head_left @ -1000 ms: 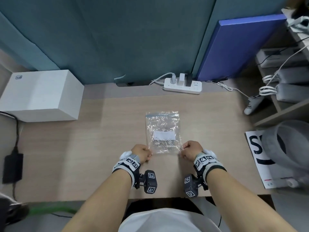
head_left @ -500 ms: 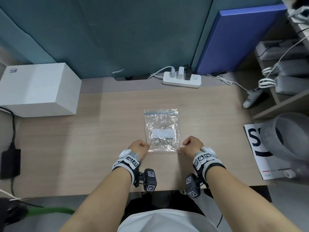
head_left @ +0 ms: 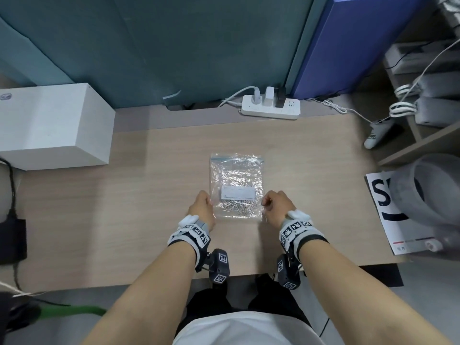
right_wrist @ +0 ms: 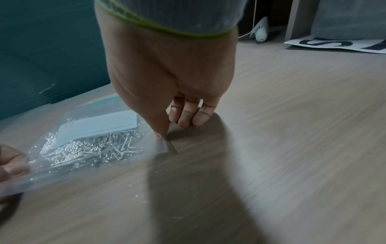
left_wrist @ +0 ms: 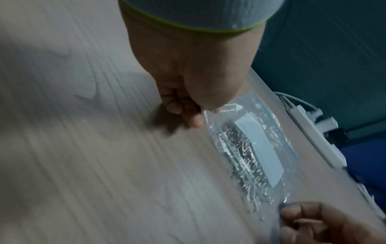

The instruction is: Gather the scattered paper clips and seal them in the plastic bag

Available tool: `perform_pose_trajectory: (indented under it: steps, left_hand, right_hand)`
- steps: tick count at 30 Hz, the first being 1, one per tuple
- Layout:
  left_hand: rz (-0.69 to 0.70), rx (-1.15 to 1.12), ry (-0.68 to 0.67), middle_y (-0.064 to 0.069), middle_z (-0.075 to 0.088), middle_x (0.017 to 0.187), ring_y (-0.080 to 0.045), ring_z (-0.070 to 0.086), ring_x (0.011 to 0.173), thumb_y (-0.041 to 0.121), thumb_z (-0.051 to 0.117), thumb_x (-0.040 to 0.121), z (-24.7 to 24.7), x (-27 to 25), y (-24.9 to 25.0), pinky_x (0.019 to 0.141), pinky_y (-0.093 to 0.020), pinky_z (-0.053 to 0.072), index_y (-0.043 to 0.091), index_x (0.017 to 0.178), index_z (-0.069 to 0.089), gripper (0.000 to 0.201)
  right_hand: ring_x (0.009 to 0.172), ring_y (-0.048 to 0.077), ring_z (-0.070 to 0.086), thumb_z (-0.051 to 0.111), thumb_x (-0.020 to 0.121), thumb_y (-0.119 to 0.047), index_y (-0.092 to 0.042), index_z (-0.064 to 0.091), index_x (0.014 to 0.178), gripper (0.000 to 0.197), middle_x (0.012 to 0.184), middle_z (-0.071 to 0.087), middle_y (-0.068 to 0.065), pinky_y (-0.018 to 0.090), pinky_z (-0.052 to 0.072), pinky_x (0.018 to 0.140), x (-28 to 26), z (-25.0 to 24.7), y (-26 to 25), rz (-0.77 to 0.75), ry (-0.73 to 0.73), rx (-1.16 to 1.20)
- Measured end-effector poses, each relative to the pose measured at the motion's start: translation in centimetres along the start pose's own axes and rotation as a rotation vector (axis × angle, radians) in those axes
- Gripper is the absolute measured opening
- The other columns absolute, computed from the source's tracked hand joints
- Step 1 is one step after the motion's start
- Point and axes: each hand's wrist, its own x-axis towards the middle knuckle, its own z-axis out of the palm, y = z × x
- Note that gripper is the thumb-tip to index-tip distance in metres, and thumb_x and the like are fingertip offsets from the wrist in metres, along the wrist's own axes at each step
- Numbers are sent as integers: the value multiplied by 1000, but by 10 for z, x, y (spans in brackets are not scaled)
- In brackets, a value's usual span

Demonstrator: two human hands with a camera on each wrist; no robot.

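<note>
A clear plastic bag (head_left: 236,185) lies flat on the wooden table (head_left: 124,207), near its middle, with its blue zip strip at the far end. The silver paper clips (head_left: 236,209) sit heaped inside at the near end, just below a white label (head_left: 237,192).

The left hand (head_left: 202,210) pinches the bag's near left corner between thumb and curled fingers (left_wrist: 188,113). The right hand (head_left: 275,207) pinches the near right corner with thumb and forefinger, its other fingers (right_wrist: 188,115) curled under; the wrist views show both grips, though blurred.

Around the bag: a white box (head_left: 49,125) stands at the far left, well apart. A white power strip (head_left: 270,107) with plugs lies along the far edge against the teal partition (head_left: 174,46), and a blue panel (head_left: 361,41) leans at the far right. A black adapter (head_left: 12,240) sits at the left edge. At the right, a printed sheet (head_left: 383,212) lies partly under a grey cylinder (head_left: 433,190), near a shelf (head_left: 423,140) of cabled devices. Nothing lies between the hands and the bag.
</note>
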Motion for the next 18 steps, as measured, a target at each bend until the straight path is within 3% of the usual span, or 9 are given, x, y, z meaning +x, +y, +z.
perform_pose_trajectory:
  steps: [4, 8, 12, 15, 18]
  left_hand:
    - [-6, -28, -70, -4, 70, 75, -23, 71, 64, 40, 44, 100, -3, -2, -1, 60, -37, 60, 30, 88, 45, 16]
    - [30, 8, -120, 1, 71, 75, -21, 72, 69, 28, 67, 87, -5, 5, -8, 69, -40, 61, 26, 78, 55, 15]
    - [9, 2, -108, 0, 71, 72, -24, 72, 69, 27, 80, 80, -7, 3, -12, 67, -38, 60, 23, 71, 55, 27]
    - [22, 47, -83, 1, 70, 73, -21, 69, 68, 25, 76, 84, -8, -2, -10, 65, -35, 59, 22, 73, 56, 23]
    - [5, 121, -36, 0, 67, 77, -18, 61, 66, 24, 58, 92, -15, -5, -5, 58, -28, 49, 21, 80, 56, 12]
  right_hand:
    - [82, 13, 61, 66, 87, -7, -31, 57, 92, 26, 103, 50, -5, 28, 55, 78, 1, 0, -3, -1, -27, -43]
    - [82, 15, 60, 67, 86, -15, -36, 51, 90, 26, 101, 46, -8, 36, 58, 83, 0, 1, -3, 7, -24, -120]
    - [82, 14, 59, 66, 85, -11, -35, 51, 89, 29, 101, 46, -7, 34, 56, 79, -1, -3, -7, 14, -49, -151]
    - [82, 14, 60, 65, 84, -8, -33, 52, 90, 29, 100, 46, -6, 32, 56, 79, -2, -6, -9, 21, -67, -166]
    - [81, 15, 60, 61, 86, -8, -33, 53, 91, 27, 102, 48, -4, 33, 56, 78, -3, -9, -12, 35, -81, -198]
